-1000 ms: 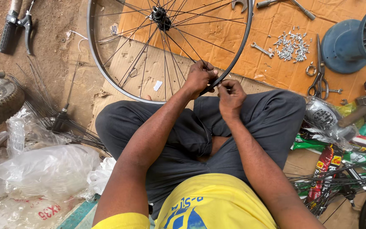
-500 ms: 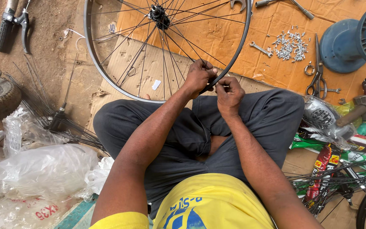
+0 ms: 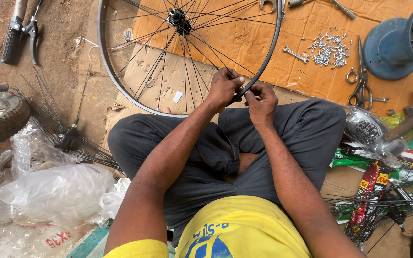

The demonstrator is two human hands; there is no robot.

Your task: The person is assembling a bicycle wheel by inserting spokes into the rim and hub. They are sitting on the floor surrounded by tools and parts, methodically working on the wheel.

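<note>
Your bare hands grip a bicycle wheel rim (image 3: 120, 91) of dull grey metal, strung with thin, glossy wire spokes (image 3: 192, 52). Beneath the rim lies matt brown cardboard (image 3: 244, 38), rough and creased. Right of the rim, bright metal nipples (image 3: 330, 49) glint; left of it, crinkled clear plastic bags (image 3: 53, 191).

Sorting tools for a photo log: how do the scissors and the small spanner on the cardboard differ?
The scissors are longer, with looped handles, lying near the blue stand. The small spanner is a short straight silvery bar, left of the pile of nipples. Both lie flat on cardboard, untouched.
</note>
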